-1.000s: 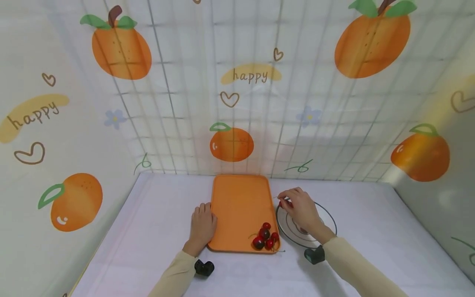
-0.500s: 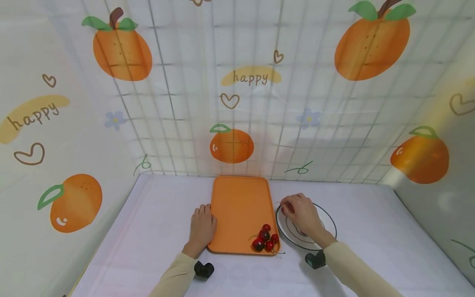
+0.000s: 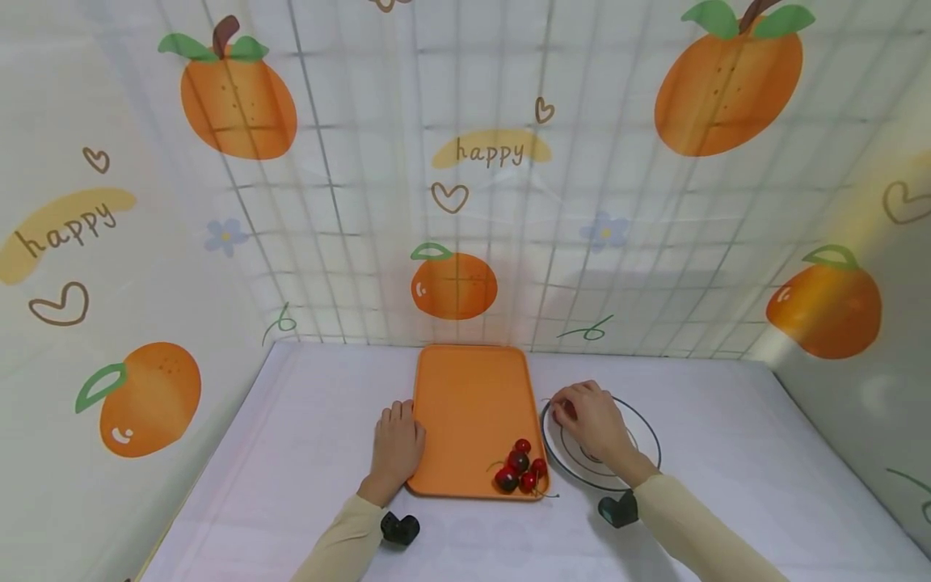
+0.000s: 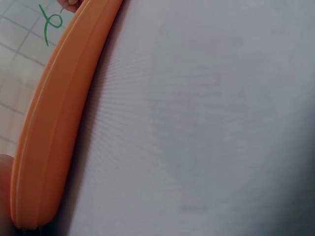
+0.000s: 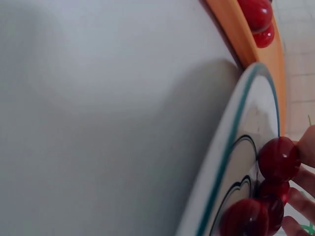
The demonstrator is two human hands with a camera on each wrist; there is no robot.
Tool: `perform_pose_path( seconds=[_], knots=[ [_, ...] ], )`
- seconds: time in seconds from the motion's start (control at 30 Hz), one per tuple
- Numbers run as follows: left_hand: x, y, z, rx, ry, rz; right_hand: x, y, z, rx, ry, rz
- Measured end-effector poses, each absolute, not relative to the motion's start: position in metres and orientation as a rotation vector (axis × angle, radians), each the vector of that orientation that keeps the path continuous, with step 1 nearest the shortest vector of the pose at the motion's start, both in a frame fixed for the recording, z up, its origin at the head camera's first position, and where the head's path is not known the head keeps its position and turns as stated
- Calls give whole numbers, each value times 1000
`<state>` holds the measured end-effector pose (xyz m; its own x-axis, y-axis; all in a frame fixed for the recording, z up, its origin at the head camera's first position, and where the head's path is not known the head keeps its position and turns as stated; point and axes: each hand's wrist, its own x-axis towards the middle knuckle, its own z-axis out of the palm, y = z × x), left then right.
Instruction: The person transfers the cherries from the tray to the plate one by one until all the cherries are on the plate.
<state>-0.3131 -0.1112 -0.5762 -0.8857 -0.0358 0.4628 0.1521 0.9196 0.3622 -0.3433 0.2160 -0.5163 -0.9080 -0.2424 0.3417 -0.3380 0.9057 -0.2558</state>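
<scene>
My right hand (image 3: 596,420) is over the left part of a white plate (image 3: 650,428) with a dark rim, its fingers pinching a dark red cherry (image 5: 279,158). Other cherries (image 5: 244,219) lie close below it on the plate in the right wrist view; the hand hides most of them from the head view. My left hand (image 3: 396,444) rests at the left edge of an orange tray (image 3: 465,412). In the left wrist view the tray's outer wall (image 4: 59,118) fills the left side, and only a bit of a finger (image 4: 5,182) shows behind it.
Several cherries (image 3: 518,461) with stems are bunched in the tray's near right corner. Tray and plate stand side by side on a white tabletop (image 3: 305,420). Behind rises a white curtain (image 3: 364,202) printed with oranges.
My right hand has lowered slightly with its cherry and moved a little inward over the plate, then stayed nearly still. The left hand and the tray keep their places.
</scene>
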Motion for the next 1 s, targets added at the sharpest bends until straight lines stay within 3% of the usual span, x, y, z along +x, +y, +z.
perform_pose_path(
  seconds=[0.3,1.0],
  knots=[
    [-315,-111,-578,-62,-2622,-545,-345,212,-515,469,-2705,544],
    [-320,-111,-585,-77,-2615,-549,-331,191,-509,937,-2789,547]
  ],
)
